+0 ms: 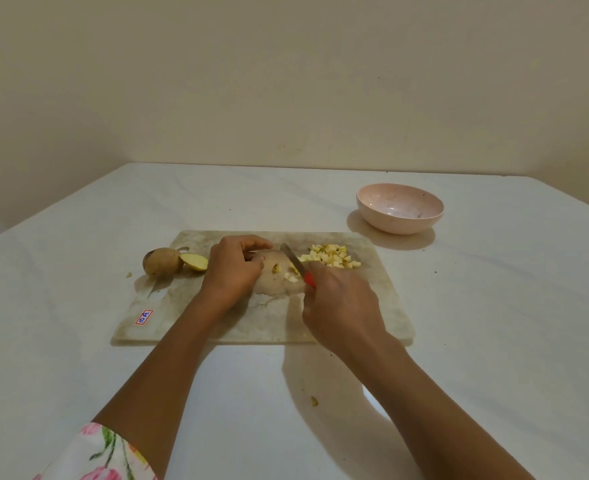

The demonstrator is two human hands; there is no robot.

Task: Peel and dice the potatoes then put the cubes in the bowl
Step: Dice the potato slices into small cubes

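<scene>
Right hand (341,306) grips red-handled steel knife (291,259), blade just left of pale yellow potato cubes (332,256) | left hand (234,268) curled beside blade, hold unclear | marbled stone cutting board (372,306), sticker (144,317) reads "10A"

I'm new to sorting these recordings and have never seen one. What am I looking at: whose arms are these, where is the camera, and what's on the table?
There is no machine: a person wears one camera on the head, looking down at their own arms. The right hand grips a red-handled knife over a cutting board on a white table. The left hand rests curled beside the blade; whether it holds anything is too blurred to tell. Diced potato cubes lie piled on the board, a whole potato and a cut piece at its left edge. The pink bowl holds no cubes.
</scene>
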